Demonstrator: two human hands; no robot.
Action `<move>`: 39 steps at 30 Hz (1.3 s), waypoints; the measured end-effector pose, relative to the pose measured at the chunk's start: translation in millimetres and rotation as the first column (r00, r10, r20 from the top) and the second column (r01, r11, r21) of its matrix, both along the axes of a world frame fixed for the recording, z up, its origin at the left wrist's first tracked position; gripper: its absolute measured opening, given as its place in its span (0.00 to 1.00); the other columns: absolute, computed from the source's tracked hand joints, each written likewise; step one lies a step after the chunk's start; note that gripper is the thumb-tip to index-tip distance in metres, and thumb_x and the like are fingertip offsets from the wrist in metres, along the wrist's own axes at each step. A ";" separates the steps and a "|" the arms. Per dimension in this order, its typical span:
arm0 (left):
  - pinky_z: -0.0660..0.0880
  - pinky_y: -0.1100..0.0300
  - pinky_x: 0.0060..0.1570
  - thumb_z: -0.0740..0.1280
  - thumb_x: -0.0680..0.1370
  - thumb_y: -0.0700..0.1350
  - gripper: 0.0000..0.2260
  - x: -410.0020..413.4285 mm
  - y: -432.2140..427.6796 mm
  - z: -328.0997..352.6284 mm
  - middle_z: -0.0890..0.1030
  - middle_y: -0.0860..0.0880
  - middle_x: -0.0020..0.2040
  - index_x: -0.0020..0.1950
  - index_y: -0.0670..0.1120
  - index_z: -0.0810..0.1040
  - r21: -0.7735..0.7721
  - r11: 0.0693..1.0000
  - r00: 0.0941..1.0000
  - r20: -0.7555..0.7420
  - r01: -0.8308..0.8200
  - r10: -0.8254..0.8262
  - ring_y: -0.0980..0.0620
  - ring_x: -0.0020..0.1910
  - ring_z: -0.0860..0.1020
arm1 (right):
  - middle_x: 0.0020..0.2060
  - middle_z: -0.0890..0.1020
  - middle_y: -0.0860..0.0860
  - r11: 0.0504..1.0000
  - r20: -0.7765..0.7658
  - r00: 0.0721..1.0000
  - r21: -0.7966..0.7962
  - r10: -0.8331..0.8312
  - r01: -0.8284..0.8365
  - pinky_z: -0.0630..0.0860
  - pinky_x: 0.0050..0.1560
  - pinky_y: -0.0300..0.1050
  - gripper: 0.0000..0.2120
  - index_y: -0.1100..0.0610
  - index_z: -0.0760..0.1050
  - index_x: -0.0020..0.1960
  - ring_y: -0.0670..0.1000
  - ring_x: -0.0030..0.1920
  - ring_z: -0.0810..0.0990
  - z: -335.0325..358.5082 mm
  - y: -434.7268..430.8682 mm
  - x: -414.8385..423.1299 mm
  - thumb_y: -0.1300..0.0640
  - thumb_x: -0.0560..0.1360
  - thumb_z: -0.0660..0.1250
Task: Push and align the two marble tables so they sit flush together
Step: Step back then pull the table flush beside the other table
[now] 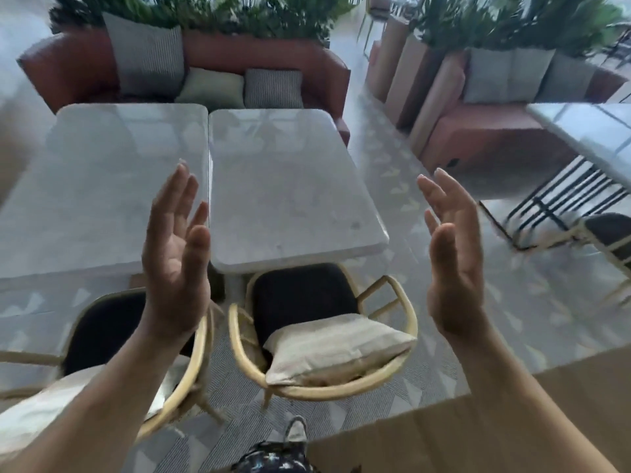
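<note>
Left hand [174,254] and right hand [454,254] raised empty, marble tables [286,186] side by side

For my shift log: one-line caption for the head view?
Both open hands, left hand and right hand, raised before two marble tables side by side.

No legible text, labels, brands or numbers anywhere: marble tables [290,186], cushions and chairs around them carry no readable markings. Frame is motion-blurred.

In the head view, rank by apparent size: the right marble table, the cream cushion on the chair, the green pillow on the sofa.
1. right marble table
2. cream cushion, though it sits nearer the camera
3. green pillow
</note>
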State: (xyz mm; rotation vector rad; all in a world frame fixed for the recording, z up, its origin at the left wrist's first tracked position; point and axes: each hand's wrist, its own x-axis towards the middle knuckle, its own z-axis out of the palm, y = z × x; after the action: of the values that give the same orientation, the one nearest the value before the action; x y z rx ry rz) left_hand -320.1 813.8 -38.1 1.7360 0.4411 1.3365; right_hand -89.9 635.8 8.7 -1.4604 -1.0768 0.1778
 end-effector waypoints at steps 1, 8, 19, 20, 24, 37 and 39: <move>0.68 0.45 0.79 0.61 0.85 0.64 0.34 12.2 3.8 -5.1 0.62 0.43 0.84 0.82 0.44 0.57 -0.029 0.999 1.000 -0.017 -0.024 0.024 0.42 0.84 0.64 | 0.78 0.73 0.49 1.000 -0.016 1.000 -0.008 0.010 -0.011 0.67 0.80 0.40 0.40 0.49 0.65 0.79 0.43 0.79 0.71 -6.3 9.6 20.0 0.23 0.78 0.56; 0.68 0.52 0.78 0.69 0.76 0.72 0.34 86.0 24.8 -74.0 0.69 0.55 0.82 0.78 0.62 0.67 -0.387 0.887 0.967 -0.068 -0.251 0.244 0.56 0.80 0.70 | 0.78 0.72 0.48 0.984 -0.263 0.964 -0.164 0.026 -0.072 0.73 0.75 0.53 0.42 0.39 0.66 0.79 0.50 0.79 0.72 -110.9 77.8 135.8 0.19 0.72 0.62; 0.65 0.45 0.77 0.67 0.82 0.64 0.38 179.4 86.9 -287.6 0.57 0.47 0.87 0.86 0.58 0.52 -0.726 0.187 0.673 -0.464 -0.661 0.576 0.44 0.84 0.63 | 0.86 0.52 0.54 0.758 -0.510 0.655 -0.635 -0.558 0.151 0.63 0.77 0.70 0.42 0.44 0.53 0.85 0.65 0.84 0.57 -329.1 166.8 248.2 0.33 0.79 0.68; 0.65 0.43 0.78 0.67 0.82 0.64 0.38 188.2 95.5 -300.2 0.56 0.47 0.87 0.86 0.58 0.51 -0.733 0.126 0.648 -0.491 -0.669 0.583 0.43 0.84 0.62 | 0.86 0.50 0.54 0.732 -0.527 0.593 -0.662 -0.609 0.162 0.64 0.77 0.71 0.42 0.42 0.50 0.86 0.66 0.84 0.57 -343.1 174.3 248.3 0.33 0.80 0.68; 0.67 0.36 0.78 0.70 0.80 0.64 0.43 216.4 126.8 -334.1 0.59 0.47 0.87 0.86 0.61 0.46 -0.799 -0.085 0.603 -0.514 -0.595 0.610 0.38 0.83 0.64 | 0.84 0.61 0.55 0.692 -0.668 0.180 -0.702 -0.722 0.168 0.80 0.65 0.67 0.49 0.38 0.43 0.85 0.66 0.76 0.72 -382.5 201.6 237.2 0.33 0.77 0.72; 0.77 0.46 0.63 0.74 0.79 0.59 0.50 250.8 163.4 -385.4 0.62 0.45 0.86 0.85 0.61 0.38 -0.749 -0.203 0.349 -0.508 -0.631 0.788 0.38 0.73 0.76 | 0.60 0.75 0.44 0.643 -0.735 -0.037 -0.615 -0.677 0.457 0.77 0.72 0.59 0.54 0.43 0.49 0.85 0.55 0.61 0.80 -437.8 261.3 207.3 0.33 0.70 0.77; 0.74 0.52 0.55 0.75 0.79 0.58 0.50 251.4 166.5 -390.1 0.66 0.45 0.84 0.86 0.61 0.39 -0.744 -0.196 0.310 -0.483 -0.639 0.819 0.44 0.63 0.79 | 0.60 0.76 0.44 0.632 -0.743 -0.012 -0.578 -0.669 0.516 0.75 0.71 0.51 0.52 0.46 0.51 0.85 0.52 0.59 0.79 -440.7 264.9 207.6 0.37 0.72 0.77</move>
State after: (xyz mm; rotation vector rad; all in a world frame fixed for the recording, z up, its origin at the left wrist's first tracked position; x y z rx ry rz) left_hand -68.7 980.3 -428.2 0.1673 1.9642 1.4682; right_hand 117.7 900.7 -432.0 -1.4288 0.6650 0.4201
